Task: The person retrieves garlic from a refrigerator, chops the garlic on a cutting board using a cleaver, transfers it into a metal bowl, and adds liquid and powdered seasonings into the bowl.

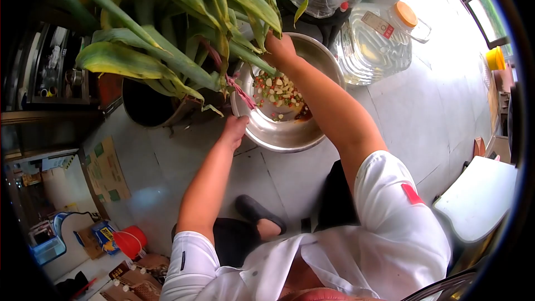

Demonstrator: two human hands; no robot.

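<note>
A wide stainless steel basin (pixel 287 140) is in the middle of the view. Chopped pieces (pixel 281 90), pale with red and green bits, lie in it beside a dark brown patch. At the basin's near left rim, my left hand (pixel 236 130) is closed on the edge. My right hand (pixel 280 51) is closed at the far rim, its fingertips partly covered by leaves. Long green leek or scallion leaves (pixel 161 58) hang over the basin's left side, with a pink tie (pixel 241 92) among them.
A large clear jug (pixel 374 50) with an orange lid stands right of the basin. Left of it is a dark round container (pixel 149 103) under the leaves. Flattened cardboard (pixel 107 170) lies on the grey tiled floor. A white stool (pixel 476 198) is at the right.
</note>
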